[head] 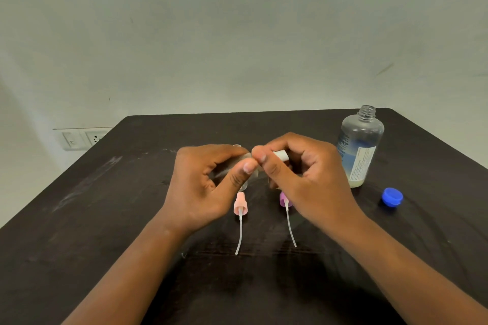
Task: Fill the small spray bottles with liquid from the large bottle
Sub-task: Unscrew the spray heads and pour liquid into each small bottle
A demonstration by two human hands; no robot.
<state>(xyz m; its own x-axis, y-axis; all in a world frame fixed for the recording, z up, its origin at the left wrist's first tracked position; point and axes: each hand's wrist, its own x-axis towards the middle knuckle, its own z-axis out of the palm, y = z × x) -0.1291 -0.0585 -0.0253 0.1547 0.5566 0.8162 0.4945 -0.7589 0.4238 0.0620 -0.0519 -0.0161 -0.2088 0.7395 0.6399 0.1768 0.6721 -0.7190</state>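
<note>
- My left hand (211,179) is wrapped around a small clear spray bottle (247,166), thumb across its front. It sits mid-table, well to the left of the large bottle (360,148).
- My right hand (298,169) pinches a white spray head (280,155) right at the small bottle's mouth. My fingers cover the joint, so I cannot tell whether it is seated.
- The large bottle stands upright and uncapped near the far right corner of the table (79,219). Only a thin pale layer of liquid shows at its bottom.
- Its blue cap (392,196) lies just right of it, nearer to me.
- A pink spray head (240,207) and a purple spray head (284,200) lie on the table left of the large bottle, tubes pointing toward me. The purple one is partly under my right hand.
- Risks as I judge them: my right forearm is close to the open large bottle, so a careless sweep could tip it and spill what is left.
- The small bottle is thin, and squeezing it while I work the head could push liquid out.
- The loose heads lie close under my wrists and could roll or get knocked off.
- The large bottle has a blue and white label with fine print, too small and blurred to read. I can make out no brand.
</note>
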